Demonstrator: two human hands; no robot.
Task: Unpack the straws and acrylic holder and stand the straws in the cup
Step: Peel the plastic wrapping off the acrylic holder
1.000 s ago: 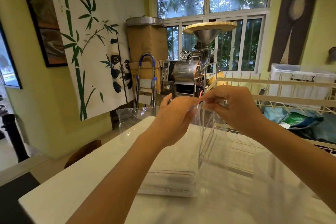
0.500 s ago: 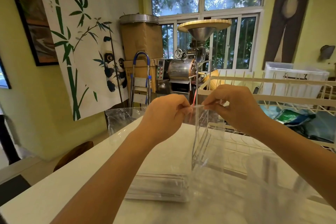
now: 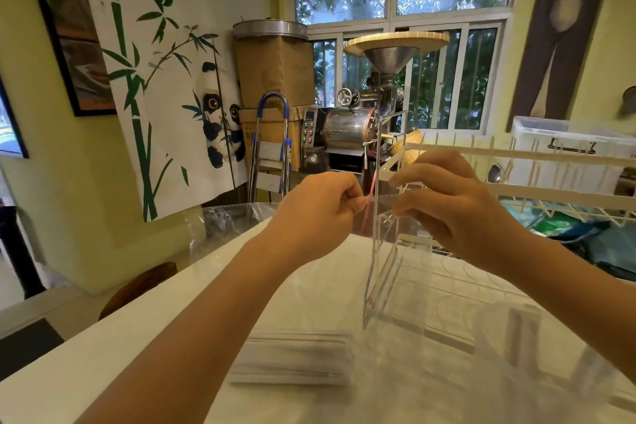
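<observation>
A tall clear acrylic holder [image 3: 395,286] stands upright on the white table [image 3: 103,372], its lower part inside a thin clear plastic bag [image 3: 380,208]. Its top edge rises above the bag's mouth. My left hand [image 3: 320,213] pinches the left side of the mouth, beside a red sealing strip [image 3: 372,184]. My right hand [image 3: 454,206] pinches the right side. A flat clear pack of straws [image 3: 292,358] lies on the table below my left forearm. No cup can be made out.
Blurred clear plastic [image 3: 523,337] lies on the table at the lower right. A white wire rack [image 3: 516,155] runs along the right behind my hands. Another crumpled clear bag [image 3: 223,220] hangs at the table's far edge. A metal machine [image 3: 347,127] stands beyond.
My hands have moved apart, spreading the bag's mouth. The holder's top now shows above my hands, with the bag lower on it.
</observation>
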